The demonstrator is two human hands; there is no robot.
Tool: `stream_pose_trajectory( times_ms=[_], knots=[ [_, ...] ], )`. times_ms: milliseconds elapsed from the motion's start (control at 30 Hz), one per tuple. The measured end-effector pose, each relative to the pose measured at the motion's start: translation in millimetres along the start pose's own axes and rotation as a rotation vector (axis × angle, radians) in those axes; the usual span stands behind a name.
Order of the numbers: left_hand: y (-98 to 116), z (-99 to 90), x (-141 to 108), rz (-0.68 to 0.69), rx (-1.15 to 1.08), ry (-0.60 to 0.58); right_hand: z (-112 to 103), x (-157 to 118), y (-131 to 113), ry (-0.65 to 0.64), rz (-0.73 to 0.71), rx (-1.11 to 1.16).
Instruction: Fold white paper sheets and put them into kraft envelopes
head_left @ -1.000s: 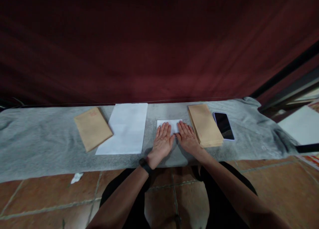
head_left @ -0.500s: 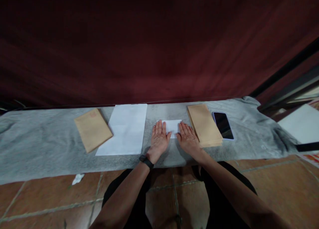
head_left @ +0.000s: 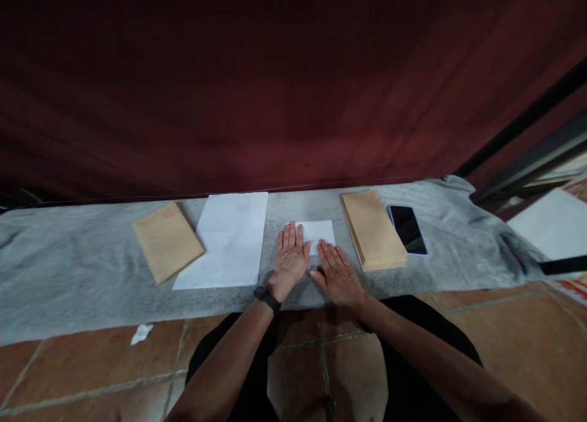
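Note:
A small folded piece of white paper (head_left: 320,230) lies flat on the grey cloth, between and partly under my hands. My left hand (head_left: 291,257) rests palm down over its left end, fingers stretched out and pointing away from me. Over the near right edge of the paper lie the fingertips of my right hand (head_left: 338,275), flat with the thumb held apart. Neither hand grips anything. The paper's left end is hidden under my left fingers.
Left of my hands are white paper sheets (head_left: 229,238), overlapped at one corner by a brown envelope (head_left: 169,241). A stack of brown envelopes (head_left: 373,229) lies to the right, beside a phone (head_left: 408,229). Grey cloth (head_left: 82,257) covers the surface before a dark red curtain (head_left: 275,104).
My right hand has slid toward me, uncovering more of the folded paper's right end. My left hand stays in about the same place on the paper.

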State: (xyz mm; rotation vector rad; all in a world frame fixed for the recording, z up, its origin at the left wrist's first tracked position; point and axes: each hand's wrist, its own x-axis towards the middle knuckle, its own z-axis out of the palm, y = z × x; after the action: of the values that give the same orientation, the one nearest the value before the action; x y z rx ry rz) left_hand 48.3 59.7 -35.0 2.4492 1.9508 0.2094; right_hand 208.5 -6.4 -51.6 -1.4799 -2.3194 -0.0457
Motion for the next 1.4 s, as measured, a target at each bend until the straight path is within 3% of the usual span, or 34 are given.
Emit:
stream_pose_trajectory(
  times_ms=[333, 533, 800, 1100, 1400],
  knots=[
    [0.6, -0.4, 0.0, -0.002, -0.004, 0.012, -6.5, -4.7, 15.6, -0.002, 0.137, -0.099],
    [1.2, -0.8, -0.5, -0.007, -0.001, 0.018, -12.1, 20.9, 14.9, 0.008, 0.15, -0.054],
    [0.2, -0.8, 0.0, 0.003, 0.0, -0.027, 9.5, 49.7, 19.5, -0.031, 0.077, 0.003],
    [-4.7, -0.6, -0.6, -0.074, -0.011, 0.001, 15.2, 49.5, 39.3, 0.01, 0.169, -0.065],
    [-15.8, -2.6, 0.2, -0.13, -0.042, 0.036, 16.9, 48.7, 44.6, 0.021, 0.164, -0.073]
  ],
)
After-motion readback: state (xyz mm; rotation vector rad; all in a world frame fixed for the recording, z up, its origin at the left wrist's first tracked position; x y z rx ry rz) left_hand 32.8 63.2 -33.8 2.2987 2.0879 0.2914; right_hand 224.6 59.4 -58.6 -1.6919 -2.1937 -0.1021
